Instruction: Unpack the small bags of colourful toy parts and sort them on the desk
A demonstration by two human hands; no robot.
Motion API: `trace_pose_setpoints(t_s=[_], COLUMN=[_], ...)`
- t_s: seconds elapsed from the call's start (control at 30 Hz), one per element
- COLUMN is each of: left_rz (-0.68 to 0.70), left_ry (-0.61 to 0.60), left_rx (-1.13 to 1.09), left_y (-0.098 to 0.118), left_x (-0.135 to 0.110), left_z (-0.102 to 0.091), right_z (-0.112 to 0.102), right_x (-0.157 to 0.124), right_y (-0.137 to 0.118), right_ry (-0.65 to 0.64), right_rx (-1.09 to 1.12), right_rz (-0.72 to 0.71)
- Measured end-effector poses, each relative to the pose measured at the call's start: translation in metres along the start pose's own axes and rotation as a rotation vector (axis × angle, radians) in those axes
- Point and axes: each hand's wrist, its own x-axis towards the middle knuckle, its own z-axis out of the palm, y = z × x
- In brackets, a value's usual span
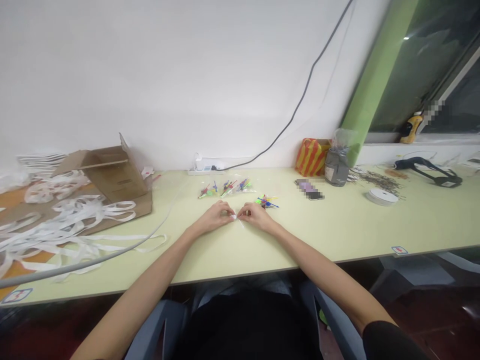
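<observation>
My left hand (213, 217) and my right hand (255, 216) meet near the middle of the pale green table (300, 230). Between their fingertips they pinch a small white piece (233, 217), possibly plastic strip, with a thin clear tail running down from it. Just beyond my hands lie several small clear packets of colourful plastic parts (225, 189). A loose cluster of blue, yellow and green parts (267, 201) sits nearest my right hand, a little apart from it.
A heap of white flat loops (63, 230) and a cardboard box (112, 172) fill the left. A power strip (204, 170), phone (309, 189), grey can (336, 169), striped bag (312, 157), white tape roll (379, 196) and black strap (427, 171) lie along the back.
</observation>
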Motion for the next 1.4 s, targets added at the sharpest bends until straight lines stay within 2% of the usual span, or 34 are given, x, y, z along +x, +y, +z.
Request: trace_pose_setpoints(t_s=[0.63,0.9,1.17,1.4], left_rz=[-0.033,-0.096,-0.028,0.02], left_ry=[0.039,0.027,0.028,0.005], left_rx=[0.05,0.029,0.054,0.085], left_y=[0.006,0.01,0.005,0.011], left_x=[0.001,-0.002,0.0,-0.001], left_z=[0.002,0.003,0.004,0.002], right_z=[0.001,0.001,-0.004,-0.003], right_x=[0.0,0.001,0.0,0.0], right_y=[0.0,-0.001,-0.008,-0.008], right_ry=[-0.013,-0.024,-0.028,-0.048], right_rx=[-0.076,-0.074,-0.051,-0.049], right_rz=[-0.009,0.035,0.038,0.018])
